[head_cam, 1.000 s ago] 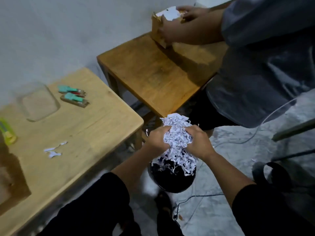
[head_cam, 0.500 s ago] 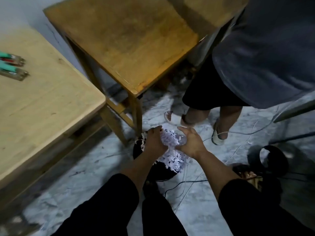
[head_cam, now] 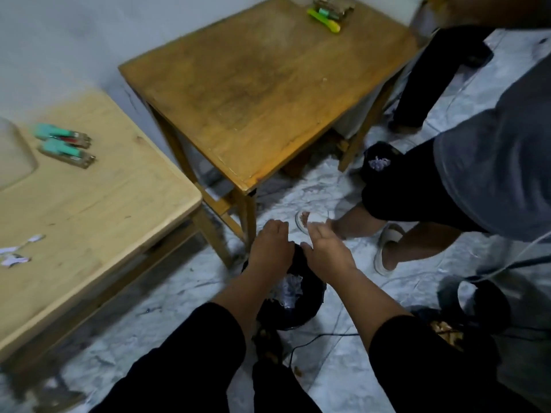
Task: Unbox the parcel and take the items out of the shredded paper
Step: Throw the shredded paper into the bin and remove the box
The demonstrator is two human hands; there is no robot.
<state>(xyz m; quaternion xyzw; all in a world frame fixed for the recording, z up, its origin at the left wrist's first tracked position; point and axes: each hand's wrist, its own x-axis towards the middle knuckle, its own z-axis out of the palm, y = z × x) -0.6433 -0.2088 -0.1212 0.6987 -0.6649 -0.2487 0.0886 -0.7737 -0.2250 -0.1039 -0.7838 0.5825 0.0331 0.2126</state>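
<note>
Since a moment ago both hands have let go of the shredded paper (head_cam: 290, 289), which now lies inside the black bin (head_cam: 310, 305) on the floor. Left hand (head_cam: 271, 245) hovers palm-down over the bin's far rim, fingers loosely curled, grip holding nothing. Right hand (head_cam: 326, 251) is flat and spread, grip wide. Left stands a pale worktop (head_cam: 98, 204) with two teal items (head_cam: 64, 144); beyond, a darker wooden worktop (head_cam: 262, 90). Marbled floor (head_cam: 343, 389), a bystander's legs right.

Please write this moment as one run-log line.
left hand: open over bin | right hand: open, empty | shredded paper: inside black bin | unpacked items: on light table
</note>
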